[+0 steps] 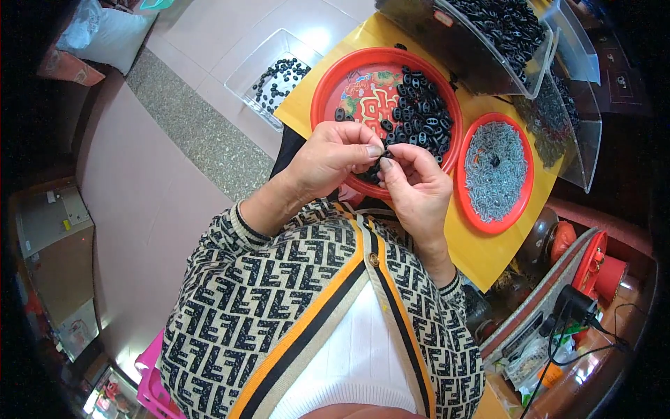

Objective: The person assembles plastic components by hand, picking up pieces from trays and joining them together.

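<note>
Both my hands meet over the near edge of a round red tray (317, 94), fingertips together. Between the thumb and finger of my left hand (322, 159) and those of my right hand (423, 187) is a small black piece (385, 155), mostly covered by the fingers. In the tray lie many black oval pieces (422, 126) with two holes each, heaped on its right side. To the right of my right hand stands an oval red tray (460, 188) full of small silvery pieces (497, 174) that look like screws.
Yellow sheeting (481, 255) covers the work surface. A clear bin (481, 70) of black pieces stands at the far right, with another clear bin (583, 150) beside it. A clear box (241, 77) holding small black parts sits far left. Near right are a black plug (578, 304) and its cable.
</note>
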`<state>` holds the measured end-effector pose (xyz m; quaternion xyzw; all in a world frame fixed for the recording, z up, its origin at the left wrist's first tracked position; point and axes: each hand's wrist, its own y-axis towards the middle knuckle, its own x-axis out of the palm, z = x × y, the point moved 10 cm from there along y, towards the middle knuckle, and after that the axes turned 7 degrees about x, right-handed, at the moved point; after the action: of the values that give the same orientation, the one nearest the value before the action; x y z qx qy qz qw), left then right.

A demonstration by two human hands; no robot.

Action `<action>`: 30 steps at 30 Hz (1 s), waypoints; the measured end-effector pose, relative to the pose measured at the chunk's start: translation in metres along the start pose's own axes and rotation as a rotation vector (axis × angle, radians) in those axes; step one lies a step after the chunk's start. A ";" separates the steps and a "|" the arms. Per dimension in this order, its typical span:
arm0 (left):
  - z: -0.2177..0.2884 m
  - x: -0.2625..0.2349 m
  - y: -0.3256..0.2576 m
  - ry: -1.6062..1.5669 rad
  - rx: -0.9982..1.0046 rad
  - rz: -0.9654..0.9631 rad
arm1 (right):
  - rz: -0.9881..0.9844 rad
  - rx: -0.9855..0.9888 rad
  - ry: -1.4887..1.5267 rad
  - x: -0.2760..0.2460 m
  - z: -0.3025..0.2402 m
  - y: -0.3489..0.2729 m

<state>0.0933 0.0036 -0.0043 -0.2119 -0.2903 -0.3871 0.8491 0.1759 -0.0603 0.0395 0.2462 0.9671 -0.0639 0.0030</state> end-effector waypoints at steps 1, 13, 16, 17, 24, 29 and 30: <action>0.001 0.000 0.000 0.001 -0.001 -0.001 | 0.002 0.000 0.001 -0.001 0.001 0.000; 0.004 0.004 -0.008 0.348 0.075 0.002 | -0.036 -0.214 -0.247 0.005 -0.016 -0.009; -0.002 0.004 -0.008 0.297 0.030 0.039 | -0.027 -0.030 -0.092 -0.002 0.004 -0.006; -0.004 0.005 -0.009 0.274 0.025 0.047 | -0.024 0.009 -0.037 -0.004 0.010 -0.006; 0.026 0.001 -0.002 0.502 0.219 0.103 | -0.020 0.104 0.145 -0.020 0.021 -0.001; 0.087 0.014 0.012 1.590 0.685 -0.050 | 0.013 0.157 0.197 -0.035 0.027 -0.001; 0.082 0.020 0.016 1.671 0.692 -0.151 | 0.013 0.154 0.200 -0.035 0.027 -0.001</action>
<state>0.0900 0.0503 0.0673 0.4245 0.3072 -0.3604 0.7717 0.2054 -0.0810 0.0142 0.2570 0.9533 -0.1129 -0.1117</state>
